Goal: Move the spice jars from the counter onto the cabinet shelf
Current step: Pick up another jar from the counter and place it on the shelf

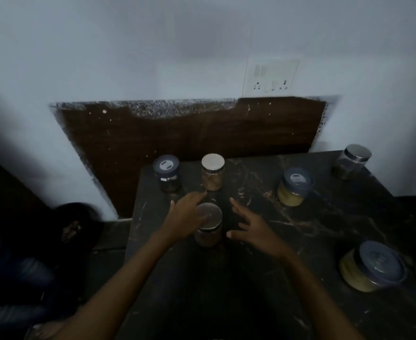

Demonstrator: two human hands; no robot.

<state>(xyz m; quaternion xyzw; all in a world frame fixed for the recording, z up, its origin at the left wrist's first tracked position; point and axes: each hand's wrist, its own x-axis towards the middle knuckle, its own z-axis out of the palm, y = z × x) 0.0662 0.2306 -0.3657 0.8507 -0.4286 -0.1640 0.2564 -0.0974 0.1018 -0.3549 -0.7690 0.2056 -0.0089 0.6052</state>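
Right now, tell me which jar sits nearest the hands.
The silver-lidded jar of brown spice, directly between the left hand and the right hand; the rest stand farther back or off to the right.

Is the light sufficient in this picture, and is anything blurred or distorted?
Head view: dim, bluish light, so the dark counter loses detail; left hand and right hand look softly blurred; the wide-angle lens stretches the blue-lidded jar at the right.

wall (128, 57): pale bluish-white | socket plate (270, 76): upper right | brown wood panel (189, 136): below it | light: dim
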